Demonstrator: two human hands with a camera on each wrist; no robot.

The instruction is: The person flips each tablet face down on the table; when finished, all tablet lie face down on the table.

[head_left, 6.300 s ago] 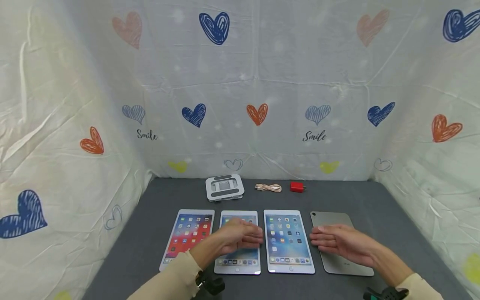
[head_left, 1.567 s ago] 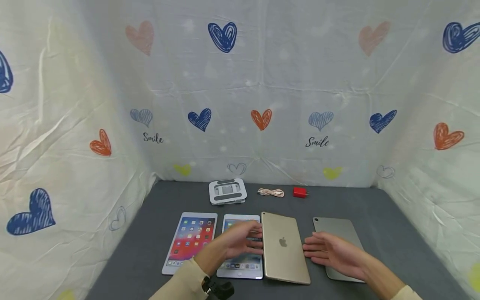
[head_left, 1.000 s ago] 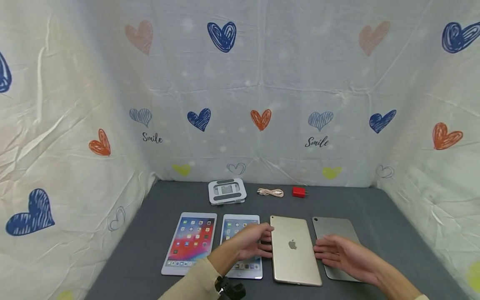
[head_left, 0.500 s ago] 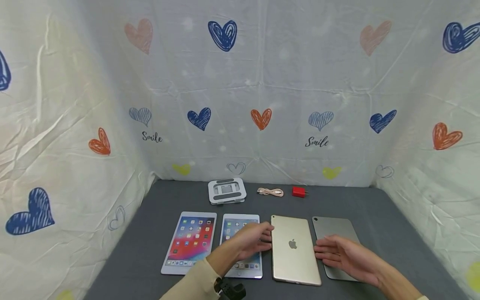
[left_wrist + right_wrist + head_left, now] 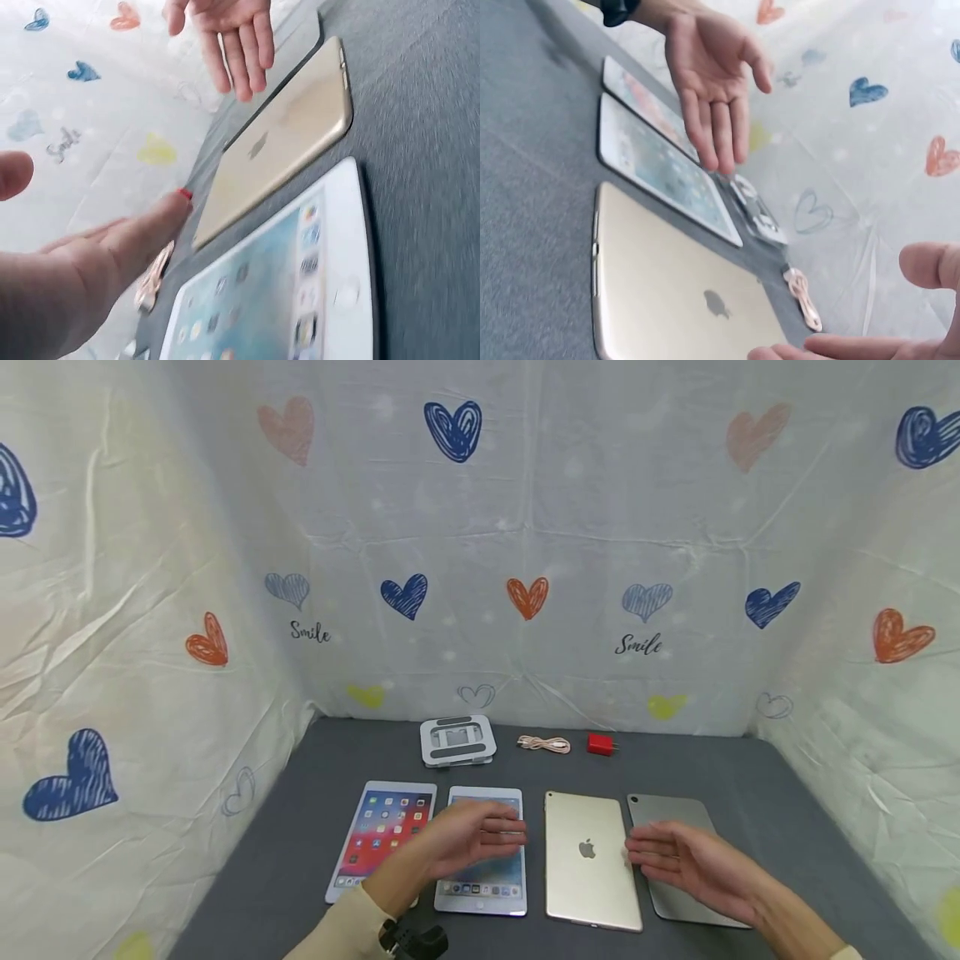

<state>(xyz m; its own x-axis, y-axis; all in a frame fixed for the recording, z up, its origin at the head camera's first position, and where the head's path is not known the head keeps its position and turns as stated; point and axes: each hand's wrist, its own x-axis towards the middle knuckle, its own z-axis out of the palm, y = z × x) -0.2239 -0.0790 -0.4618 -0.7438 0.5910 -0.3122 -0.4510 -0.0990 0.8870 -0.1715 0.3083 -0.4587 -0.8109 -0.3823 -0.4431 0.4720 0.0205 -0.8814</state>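
Observation:
Four tablets would be too exact a tally, so: several tablets lie in a row. A gold tablet (image 5: 588, 877) lies face down, its apple logo up. My left hand (image 5: 472, 839) hovers over a white tablet with a blue screen (image 5: 482, 902), fingers straight and apart from the gold one. My right hand (image 5: 697, 864) has straight fingers, their tips at the gold tablet's right edge in the head view. Behind that hand a grey tablet (image 5: 678, 810) lies face down, partly covered. At the far left is a white tablet with a red and blue screen (image 5: 386, 835), partly hidden by my left arm.
Along the back of the dark grey table (image 5: 360, 747) lie a folded silver stand (image 5: 457, 750), a coiled pale cable (image 5: 543, 744) and a red plug adapter (image 5: 600, 744). White cloth (image 5: 570, 527) with printed hearts hangs behind and at both sides.
The gold tablet, screen up at first, has been turned face down and then shifted right. My left hand has since let go and drawn back left; my right hand stays near its right edge.

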